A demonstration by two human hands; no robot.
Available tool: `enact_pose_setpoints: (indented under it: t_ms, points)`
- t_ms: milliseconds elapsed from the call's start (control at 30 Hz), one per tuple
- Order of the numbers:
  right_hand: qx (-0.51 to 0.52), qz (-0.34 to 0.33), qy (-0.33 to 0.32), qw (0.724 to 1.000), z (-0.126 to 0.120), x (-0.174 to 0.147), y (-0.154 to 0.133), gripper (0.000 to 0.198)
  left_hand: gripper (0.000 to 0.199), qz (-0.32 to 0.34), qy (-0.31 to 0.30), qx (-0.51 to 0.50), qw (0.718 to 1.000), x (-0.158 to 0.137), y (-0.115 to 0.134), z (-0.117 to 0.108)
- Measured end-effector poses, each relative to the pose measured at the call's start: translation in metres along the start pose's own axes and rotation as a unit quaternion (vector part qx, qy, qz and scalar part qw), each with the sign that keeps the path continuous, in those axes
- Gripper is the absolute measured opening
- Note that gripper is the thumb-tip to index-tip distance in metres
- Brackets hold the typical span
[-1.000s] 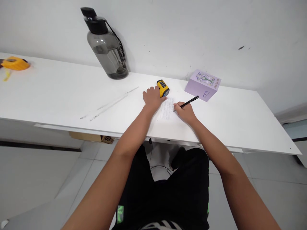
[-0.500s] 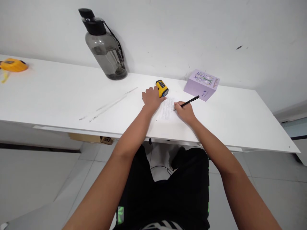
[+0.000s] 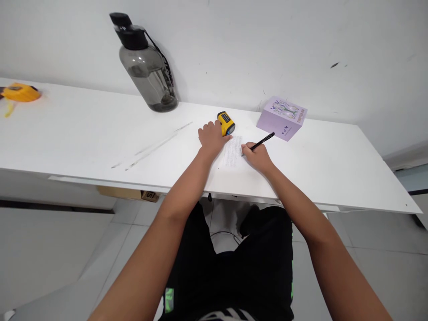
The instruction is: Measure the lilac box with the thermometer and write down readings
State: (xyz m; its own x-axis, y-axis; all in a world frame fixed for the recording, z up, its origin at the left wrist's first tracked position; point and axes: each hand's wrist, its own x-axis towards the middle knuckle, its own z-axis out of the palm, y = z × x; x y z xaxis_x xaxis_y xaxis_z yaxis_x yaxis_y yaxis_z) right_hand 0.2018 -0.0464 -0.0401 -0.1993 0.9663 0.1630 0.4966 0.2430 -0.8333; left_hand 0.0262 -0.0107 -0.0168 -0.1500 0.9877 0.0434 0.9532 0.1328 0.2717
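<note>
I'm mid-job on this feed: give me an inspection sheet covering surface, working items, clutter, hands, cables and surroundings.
Surface: white table, with dark streaks left of the left hand.
Working items: black pen, its tip at the right edge of a small paper bearing faint, unreadable writing.
Clutter: yellow device just beyond the paper; folded purple card; part-filled grey bottle; orange tool, blurred, far left.
Hands: right hand grips the pen; left hand lies against the yellow device, grip unclear.
Cables: thin dark cable-like loop on the floor under the table.
Surroundings: marked wall behind; cardboard box below the table; tiled floor.
</note>
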Motion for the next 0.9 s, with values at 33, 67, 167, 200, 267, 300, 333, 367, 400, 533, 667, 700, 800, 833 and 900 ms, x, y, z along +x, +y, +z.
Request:
enact_pose_setpoints:
  t_ms: [33,67,167,200,267,300,333,367,400,533,667,700,800,833,900]
  points:
    - [0.000,0.002,-0.002,1.000,0.000,0.000,0.000,0.032,0.062,-0.001,0.000,0.001,1.000,0.000,0.000,0.000]
    - [0.000,0.003,-0.002,1.000,0.000,0.000,-0.001,0.032,0.062,-0.003,0.000,0.001,1.000,0.001,0.000,0.001]
    - [0.000,0.005,-0.004,1.000,0.000,0.001,0.000,0.033,0.062,0.001,0.006,-0.001,1.000,0.002,-0.002,0.003]
    - [0.000,0.005,-0.003,1.000,0.000,0.001,0.000,0.033,0.062,0.003,0.010,-0.002,1.000,0.002,-0.002,0.004]
    - [-0.005,0.001,0.001,1.000,0.001,0.000,0.001,0.033,0.060,0.008,0.020,-0.003,1.000,0.003,-0.003,0.005]
    - [-0.014,-0.004,0.006,1.000,0.001,-0.001,0.001,0.034,0.060,0.009,0.025,-0.003,1.000,0.003,-0.004,0.006]
    - [-0.030,-0.012,0.013,0.999,0.002,-0.002,0.001,0.035,0.059,0.009,0.027,-0.002,1.000,0.002,-0.004,0.006]
    - [-0.050,-0.025,0.022,0.998,0.001,-0.003,0.001,0.035,0.058,0.008,0.028,-0.002,1.000,0.002,-0.004,0.005]
    - [-0.070,-0.044,0.032,0.996,0.001,-0.004,0.002,0.035,0.058,0.007,0.027,-0.001,1.000,0.002,-0.004,0.005]
    - [-0.129,-0.125,0.086,0.980,-0.003,-0.004,0.007,0.030,0.058,0.007,0.016,0.007,1.000,0.001,-0.004,0.002]
    - [-0.226,-0.104,0.118,0.961,-0.006,0.002,0.017,0.031,0.056,0.009,0.023,0.008,1.000,0.000,-0.004,-0.001]
    - [-0.241,-0.096,0.120,0.958,-0.006,0.004,0.019,0.032,0.055,0.009,0.023,0.010,1.000,0.000,-0.004,-0.001]
    - [-0.286,-0.055,0.104,0.951,-0.006,0.006,0.021,0.039,0.054,0.011,0.025,0.017,0.999,0.001,-0.005,-0.002]
    - [-0.299,-0.039,0.093,0.949,-0.006,0.007,0.021,0.043,0.054,0.014,0.026,0.017,0.999,0.002,-0.005,-0.001]
    - [-0.304,-0.021,0.070,0.950,-0.008,0.007,0.021,0.049,0.057,0.017,0.028,0.013,0.999,0.002,-0.005,-0.001]
